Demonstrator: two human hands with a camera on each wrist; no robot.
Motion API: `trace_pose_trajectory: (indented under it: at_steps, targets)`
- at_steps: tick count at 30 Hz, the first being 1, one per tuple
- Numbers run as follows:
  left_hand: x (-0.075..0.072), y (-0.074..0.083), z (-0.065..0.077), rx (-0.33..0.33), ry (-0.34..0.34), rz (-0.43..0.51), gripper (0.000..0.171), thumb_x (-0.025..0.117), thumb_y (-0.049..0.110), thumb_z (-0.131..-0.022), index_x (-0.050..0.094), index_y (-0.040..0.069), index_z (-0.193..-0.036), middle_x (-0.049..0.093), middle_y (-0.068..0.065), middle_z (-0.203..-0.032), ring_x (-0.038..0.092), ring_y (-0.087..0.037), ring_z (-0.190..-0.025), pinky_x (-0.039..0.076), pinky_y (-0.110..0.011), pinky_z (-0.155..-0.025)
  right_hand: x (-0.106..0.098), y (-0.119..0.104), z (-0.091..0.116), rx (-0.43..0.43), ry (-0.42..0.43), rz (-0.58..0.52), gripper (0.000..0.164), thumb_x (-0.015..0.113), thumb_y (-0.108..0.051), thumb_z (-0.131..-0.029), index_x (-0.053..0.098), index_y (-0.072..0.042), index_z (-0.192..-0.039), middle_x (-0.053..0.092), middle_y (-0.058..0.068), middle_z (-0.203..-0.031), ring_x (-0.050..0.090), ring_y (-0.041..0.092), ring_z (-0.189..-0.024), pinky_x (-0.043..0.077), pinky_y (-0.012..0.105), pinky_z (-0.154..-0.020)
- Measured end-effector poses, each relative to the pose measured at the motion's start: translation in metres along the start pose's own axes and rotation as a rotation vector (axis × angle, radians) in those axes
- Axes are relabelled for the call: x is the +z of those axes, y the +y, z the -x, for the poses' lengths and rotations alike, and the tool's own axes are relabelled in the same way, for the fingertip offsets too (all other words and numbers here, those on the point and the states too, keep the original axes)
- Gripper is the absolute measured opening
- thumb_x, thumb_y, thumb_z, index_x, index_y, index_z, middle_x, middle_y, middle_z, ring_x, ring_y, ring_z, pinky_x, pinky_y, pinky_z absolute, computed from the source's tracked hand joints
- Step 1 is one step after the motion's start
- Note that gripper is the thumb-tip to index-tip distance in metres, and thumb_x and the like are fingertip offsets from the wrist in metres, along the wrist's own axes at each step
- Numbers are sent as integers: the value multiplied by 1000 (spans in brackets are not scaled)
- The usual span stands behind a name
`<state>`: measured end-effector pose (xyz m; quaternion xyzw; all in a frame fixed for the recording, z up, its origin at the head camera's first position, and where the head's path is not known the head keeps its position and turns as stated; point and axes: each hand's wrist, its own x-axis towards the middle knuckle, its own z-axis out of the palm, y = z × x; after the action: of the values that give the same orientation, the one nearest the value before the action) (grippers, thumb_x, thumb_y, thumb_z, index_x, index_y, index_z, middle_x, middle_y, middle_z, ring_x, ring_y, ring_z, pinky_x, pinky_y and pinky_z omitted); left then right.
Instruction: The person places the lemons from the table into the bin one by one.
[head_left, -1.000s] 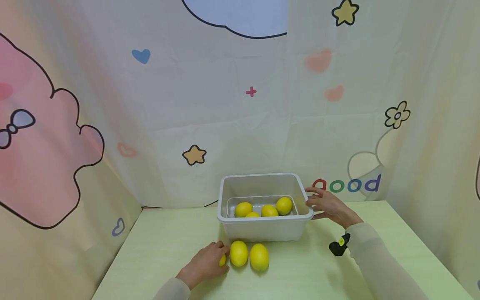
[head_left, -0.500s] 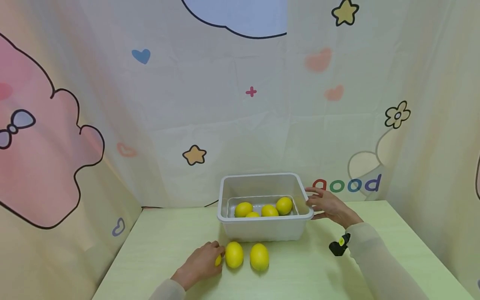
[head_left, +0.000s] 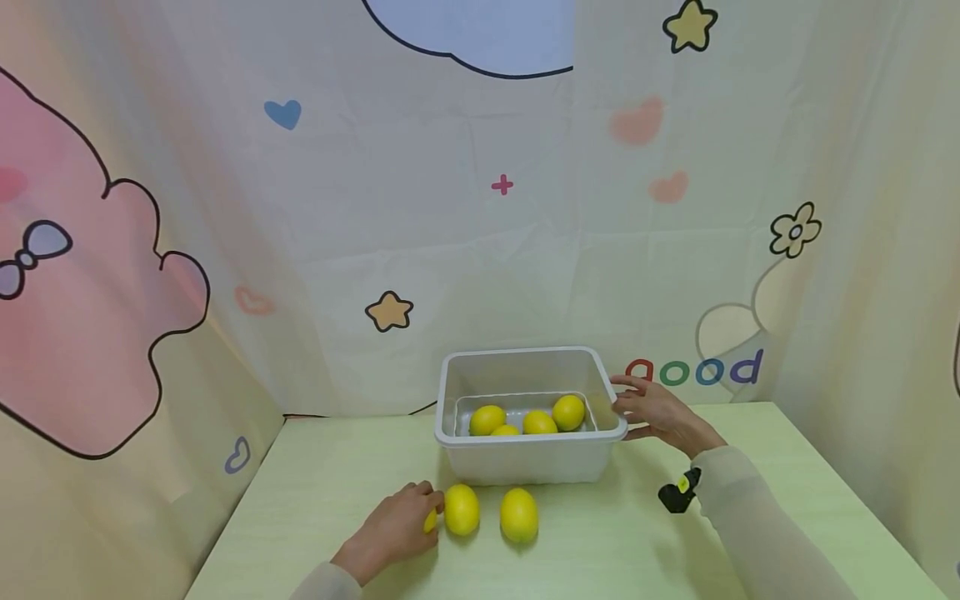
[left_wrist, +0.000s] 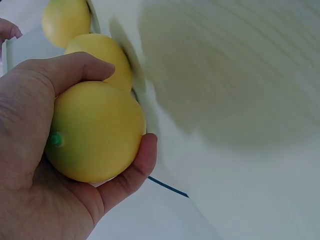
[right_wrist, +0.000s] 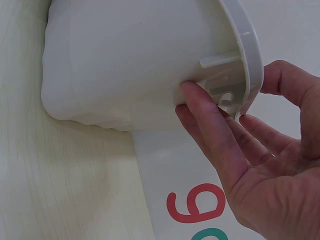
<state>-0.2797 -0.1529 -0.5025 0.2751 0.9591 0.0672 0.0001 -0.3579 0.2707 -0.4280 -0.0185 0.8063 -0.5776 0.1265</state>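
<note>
A yellow lemon [left_wrist: 95, 130] sits in my left hand [head_left: 395, 527], fingers and thumb curled around it; in the head view the hand hides most of it. Right beside that hand stands a second lemon [head_left: 461, 510], and a third lemon [head_left: 519, 515] is a short way to its right. Behind them is a pale plastic bin [head_left: 525, 461] with several lemons [head_left: 539, 422] inside. My right hand [head_left: 663, 417] holds the bin's right rim [right_wrist: 252, 55], with fingertips [right_wrist: 192, 90] against the outer wall under it.
The pale wooden table [head_left: 322, 467] carries everything. Behind the bin hangs a printed curtain [head_left: 502, 275] reaching down to the table's back edge. A black device with a yellow mark [head_left: 678, 492] is at the right sleeve.
My left hand has shifted left and slightly toward me with its lemon. The neighbouring lemon has followed leftward, widening the gap to the third. The right hand and bin stay put.
</note>
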Motion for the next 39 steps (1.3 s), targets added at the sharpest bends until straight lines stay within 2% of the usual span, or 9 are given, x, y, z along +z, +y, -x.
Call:
trace_pose_trajectory:
  at_steps: [3,9,15,21,26,31,35,39]
  targets:
    - [-4,1,2,12,21,-6,25,75,23,-78,66,16,-101,61,1,-96,50,-14,-79,50,-29,-63,0,0,0,1,4,3,65,58,-21,-98,27,-7,-153,44,30,-144,58,47,-119,60,44,-83]
    - [-10,0,3,18,46,-19,24,74,23,-78,66,17,-99,62,0,-97,52,-14,-80,50,-29,-63,-1,1,-3,6,14,5,65,60,-19,-97,29,-7,-153,48,29,-140,67,30,-104,60,43,-81]
    - [-15,-2,5,25,55,-22,24,74,22,-78,65,17,-99,61,1,-97,52,-15,-82,50,-30,-63,-1,1,-3,9,14,7,65,59,-19,-97,28,-7,-153,46,30,-141,66,35,-107,60,43,-81]
    - [-19,-2,6,15,44,-18,24,74,22,-78,66,17,-99,61,1,-98,53,-15,-82,51,-31,-63,-1,2,-3,9,12,5,64,58,-20,-97,28,-8,-153,43,31,-144,59,46,-118,60,42,-81]
    - [-22,0,6,14,38,-23,23,74,23,-79,65,17,-99,62,1,-98,53,-15,-82,50,-30,-63,-1,2,-3,6,4,3,65,58,-20,-98,27,-8,-154,41,31,-146,57,47,-121,60,43,-82]
    - [-29,5,7,39,72,-34,21,74,22,-80,65,17,-99,62,1,-100,53,-14,-84,48,-27,-60,-1,2,-1,1,1,-1,66,58,-22,-98,26,-8,-154,42,30,-146,56,47,-122,60,44,-83]
    - [-38,12,8,77,122,-51,21,74,21,-80,65,17,-98,62,2,-100,54,-14,-84,46,-26,-57,-1,2,0,0,0,-2,68,59,-23,-98,26,-9,-154,43,29,-145,57,46,-122,60,44,-84]
    - [-48,20,8,98,144,-74,21,74,22,-80,65,17,-99,62,2,-101,55,-16,-86,48,-26,-57,-1,0,0,3,0,-2,66,59,-22,-98,26,-9,-154,43,29,-145,59,44,-120,60,44,-84]
